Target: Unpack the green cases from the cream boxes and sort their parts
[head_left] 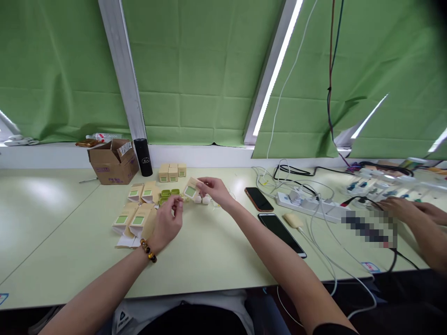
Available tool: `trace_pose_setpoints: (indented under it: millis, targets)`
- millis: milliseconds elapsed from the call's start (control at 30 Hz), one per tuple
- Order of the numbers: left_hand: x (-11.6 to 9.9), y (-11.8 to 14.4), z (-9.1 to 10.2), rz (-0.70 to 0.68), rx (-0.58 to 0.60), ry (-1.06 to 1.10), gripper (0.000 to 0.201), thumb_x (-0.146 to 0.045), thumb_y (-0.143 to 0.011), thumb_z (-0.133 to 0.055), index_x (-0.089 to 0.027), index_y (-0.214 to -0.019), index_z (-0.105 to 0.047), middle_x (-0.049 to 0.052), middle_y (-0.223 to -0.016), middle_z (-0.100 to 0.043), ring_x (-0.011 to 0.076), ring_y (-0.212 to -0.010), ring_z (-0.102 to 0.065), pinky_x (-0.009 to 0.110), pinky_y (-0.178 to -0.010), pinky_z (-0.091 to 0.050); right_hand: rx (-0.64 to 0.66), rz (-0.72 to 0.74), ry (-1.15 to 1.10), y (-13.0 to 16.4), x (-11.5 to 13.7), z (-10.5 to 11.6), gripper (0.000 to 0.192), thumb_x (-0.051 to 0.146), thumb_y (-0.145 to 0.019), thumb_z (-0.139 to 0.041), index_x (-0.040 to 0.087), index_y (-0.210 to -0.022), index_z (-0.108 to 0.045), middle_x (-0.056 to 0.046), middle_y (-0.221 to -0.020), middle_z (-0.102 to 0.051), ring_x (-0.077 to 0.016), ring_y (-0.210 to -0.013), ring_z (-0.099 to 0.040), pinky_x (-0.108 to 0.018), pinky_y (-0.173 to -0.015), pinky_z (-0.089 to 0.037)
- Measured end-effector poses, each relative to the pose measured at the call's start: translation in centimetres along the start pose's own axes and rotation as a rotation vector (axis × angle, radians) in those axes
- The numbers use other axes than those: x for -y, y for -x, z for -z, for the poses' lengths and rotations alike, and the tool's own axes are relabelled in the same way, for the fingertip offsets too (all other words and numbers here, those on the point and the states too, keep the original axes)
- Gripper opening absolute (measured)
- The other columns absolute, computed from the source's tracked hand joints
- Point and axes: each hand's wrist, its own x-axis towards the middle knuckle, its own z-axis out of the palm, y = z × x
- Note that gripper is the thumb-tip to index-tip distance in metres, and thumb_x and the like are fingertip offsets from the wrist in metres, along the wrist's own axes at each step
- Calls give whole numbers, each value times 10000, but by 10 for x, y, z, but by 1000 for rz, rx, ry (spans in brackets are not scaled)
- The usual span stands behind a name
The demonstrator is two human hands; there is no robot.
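My right hand (212,188) grips a small beige cardboard box (191,190) with a green window by its right edge, tilted above the table. My left hand (169,221) is beside it, fingers loosely curled, thumb apart, and nothing visible between them. Just beyond the left hand sit several small green trays (165,193). Two small white round pieces (202,199) lie under my right hand. To the left, flat beige box packages (139,218) with green windows lie in rows, partly covered by my left hand. Farther back stand several closed small boxes (171,172).
An open brown carton (113,163) and a black cylinder (143,157) stand at the back left. Two phones (259,199), a power strip (310,207), a pale yellow charger (292,220) and tangled cables spread to the right. Another person's hands (401,209) work at the far right.
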Motion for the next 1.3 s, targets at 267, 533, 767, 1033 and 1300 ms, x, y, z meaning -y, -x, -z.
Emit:
trace_pose_setpoints:
  millis: [267, 533, 767, 1033, 1300]
  targets:
    - [5, -4, -17, 322, 417, 717, 486, -601, -1033, -444, -187, -1228, -608, 132, -1101, -760, 261, -1017, -725, 394, -884, -563, 8, -117, -435, 67, -27, -19, 543, 580, -757, -895, 221, -1131, -732, -34, -920, -707, -131, -669, -594, -296, -619, -504]
    - [11, 1, -19, 459, 445, 832, 443, -502, -923, -664, -157, -1195, -720, 151, -1211, -771, 271, -1081, -738, 389, -954, -575, -29, -97, -394, 70, -41, -33, 535, 571, -799, -850, 245, -1176, -656, -23, -945, -681, -103, -598, -524, -271, -520, -437]
    - [26, -4, -30, 334, 308, 573, 327, -271, -888, -630, -165, -1176, -741, 119, -1199, -786, 260, -1149, -726, 437, -1068, -557, -26, -5, -75, 74, -46, -31, 541, 359, -761, -853, 270, -1247, -634, -58, -1164, -662, -134, -784, -575, -314, -704, -535]
    - [27, -3, -27, 327, 227, 473, 417, -63, -839, -563, -158, -1239, -635, 127, -1150, -771, 205, -1055, -745, 402, -991, -600, 142, 23, 152, 75, -42, -11, 581, 271, -777, -776, 288, -1325, -581, -105, -1417, -541, -156, -875, -645, -341, -729, -561]
    - [28, -5, -24, 322, 155, 333, 432, -21, -814, -521, -176, -1207, -612, 140, -1272, -726, 158, -845, -742, 353, -879, -607, -31, 53, 360, 70, -49, 3, 301, 234, -848, -659, 264, -1140, -591, 35, -815, -521, -151, -685, -492, -294, -639, -437]
